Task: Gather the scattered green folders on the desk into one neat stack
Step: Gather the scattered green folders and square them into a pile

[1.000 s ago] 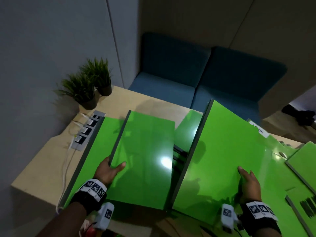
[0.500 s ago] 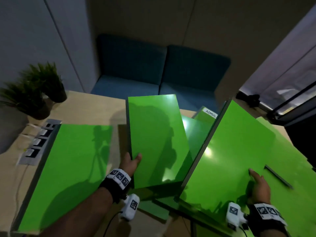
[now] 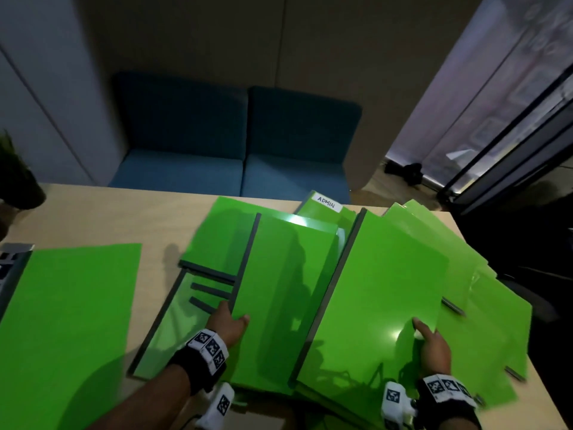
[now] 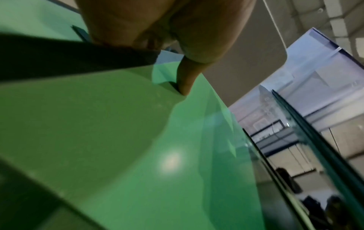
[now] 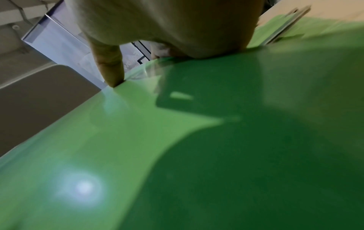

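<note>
Centrally, two glossy green folders with dark grey spines are held above a loose spread of others on the light wooden tabletop [image 3: 93, 212]. The left hand [image 3: 228, 324] grips the middle folder [image 3: 279, 290] at its spine edge near the near end, thumb on the top face and the fingers curled underneath; in the left wrist view the thumb tip [image 4: 185, 87] presses the cover. The folder's long axis runs from the near edge of the tabletop toward the far edge, leaning slightly right, with the spine on its left side. The right hand [image 3: 432, 344] holds the larger right folder [image 3: 381, 299] near its near right corner, thumb on top and fingers below; the right wrist view shows the thumb [image 5: 110, 66] pinching the cover, which bows upward. This folder also runs near to far, tilted right, spine on its left. Beneath them lie overlapped folders fanned toward the right edge [image 3: 483, 330], one with a transparent cover [image 3: 173, 324] just left of the left hand, and one with a white label reading ADMIN [image 3: 326, 202] at the far edge. A single folder [image 3: 68, 321] lies flat and apart near the left edge, beside a socket strip [image 3: 11, 265]. A potted plant [image 3: 18, 187] stands at the far left corner.
</note>
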`<state>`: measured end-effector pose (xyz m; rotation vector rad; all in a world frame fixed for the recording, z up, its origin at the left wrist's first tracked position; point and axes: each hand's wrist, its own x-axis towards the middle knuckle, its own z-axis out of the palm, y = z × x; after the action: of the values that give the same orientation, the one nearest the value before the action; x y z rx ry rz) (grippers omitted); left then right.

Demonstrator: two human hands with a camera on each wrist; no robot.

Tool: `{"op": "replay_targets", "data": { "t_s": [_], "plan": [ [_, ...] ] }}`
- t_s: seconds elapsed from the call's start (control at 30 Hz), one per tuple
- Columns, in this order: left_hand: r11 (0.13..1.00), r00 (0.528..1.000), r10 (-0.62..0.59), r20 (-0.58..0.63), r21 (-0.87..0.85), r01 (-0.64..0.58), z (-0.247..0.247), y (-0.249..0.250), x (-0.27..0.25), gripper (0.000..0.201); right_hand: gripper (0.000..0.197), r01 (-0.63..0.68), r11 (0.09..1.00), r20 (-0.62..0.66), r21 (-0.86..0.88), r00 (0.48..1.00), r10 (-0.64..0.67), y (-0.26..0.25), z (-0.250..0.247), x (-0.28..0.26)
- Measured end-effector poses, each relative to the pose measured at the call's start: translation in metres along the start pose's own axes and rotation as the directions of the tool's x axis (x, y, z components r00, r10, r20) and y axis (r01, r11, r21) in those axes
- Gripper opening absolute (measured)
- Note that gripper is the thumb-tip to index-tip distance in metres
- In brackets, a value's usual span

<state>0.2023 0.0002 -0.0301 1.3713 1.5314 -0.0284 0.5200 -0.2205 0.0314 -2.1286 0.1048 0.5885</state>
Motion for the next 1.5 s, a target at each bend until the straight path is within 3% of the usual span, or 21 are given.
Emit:
{"op": "replay_targets", "data": {
  "t_s": [0.07, 0.17, 0.27, 0.43, 0.5, 0.53, 0.63, 0.7, 0.83, 1.0, 1.2, 1.27, 1.33, 1.43, 1.5],
  "plan": [
    [1.0, 0.999, 0.008, 0.041, -0.015, -0.007, 0.0, 0.0, -0.005, 0.06, 0.063, -0.022, 1.0, 0.002, 0.008, 1.0, 0.022, 0.007, 0.004, 0.002],
    [0.997, 0.997, 0.052, 0.05, -0.059, -0.049, -0.004, -0.001, -0.007, 0.07, 0.065, -0.053, 0.998, 0.033, 0.018, 0.998, 0.052, 0.014, 0.009, 0.004],
    [0.985, 0.98, 0.175, -0.094, 0.017, -0.174, -0.03, 0.01, 0.002, 0.07, 0.045, -0.051, 0.999, 0.083, -0.001, 0.995, 0.051, 0.013, 0.009, 0.008],
    [0.946, 0.882, 0.323, -0.343, 0.128, -0.297, -0.097, 0.046, 0.015, 0.053, 0.037, -0.011, 1.0, 0.1, -0.029, 0.995, 0.014, 0.009, 0.012, 0.014],
    [0.973, 0.923, 0.23, -0.31, 0.053, -0.225, -0.103, 0.038, 0.011, 0.041, 0.016, -0.003, 1.0, 0.1, -0.03, 0.995, 0.006, 0.011, 0.018, 0.016],
    [0.986, 0.957, 0.166, -0.237, 0.03, -0.163, -0.097, 0.029, 0.006, 0.04, 0.013, 0.024, 1.0, 0.095, -0.011, 0.995, -0.023, 0.021, 0.021, 0.031],
    [0.993, 0.999, -0.018, -0.035, 0.114, 0.022, -0.064, -0.012, -0.004, 0.064, 0.02, -0.008, 0.999, 0.144, -0.038, 0.989, 0.013, 0.014, 0.027, 0.03],
    [0.992, 0.999, -0.017, -0.033, 0.126, 0.021, -0.044, -0.03, -0.005, 0.081, 0.037, -0.014, 0.998, 0.162, -0.061, 0.986, 0.024, 0.005, 0.028, 0.025],
    [1.0, 1.0, -0.008, 0.03, -0.012, 0.008, -0.021, -0.033, -0.011, 0.062, 0.066, -0.019, 0.996, 0.221, -0.084, 0.975, 0.037, 0.005, 0.038, 0.015],
    [0.969, 0.993, -0.118, -0.018, -0.221, 0.112, -0.009, -0.008, -0.019, 0.049, 0.077, -0.07, 0.989, 0.234, -0.128, 0.967, 0.099, 0.017, 0.044, 0.005],
    [0.915, 0.966, -0.036, -0.255, -0.397, -0.071, -0.018, 0.0, -0.025, 0.069, 0.068, -0.059, 0.997, 0.204, -0.046, 0.977, 0.067, 0.007, 0.033, 0.017],
    [0.847, 0.945, -0.008, -0.327, -0.504, -0.167, -0.036, -0.005, -0.019, 0.083, 0.062, -0.016, 0.999, 0.173, -0.039, 0.985, 0.022, 0.003, 0.029, 0.021],
    [0.734, 0.947, -0.042, -0.317, -0.653, -0.186, -0.056, -0.01, -0.01, 0.096, 0.057, 0.0, 1.0, 0.154, -0.026, 0.988, 0.004, -0.002, 0.025, 0.025],
    [0.654, 0.954, -0.169, -0.249, -0.752, -0.081, -0.06, -0.014, -0.005, 0.077, 0.057, 0.0, 1.0, 0.142, -0.003, 0.99, 0.0, -0.007, 0.023, 0.026],
    [0.706, 0.961, -0.186, -0.203, -0.708, -0.013, -0.044, -0.015, -0.009, 0.051, 0.064, -0.02, 1.0, 0.132, -0.002, 0.991, 0.02, -0.005, 0.028, 0.025]
  ]
}}
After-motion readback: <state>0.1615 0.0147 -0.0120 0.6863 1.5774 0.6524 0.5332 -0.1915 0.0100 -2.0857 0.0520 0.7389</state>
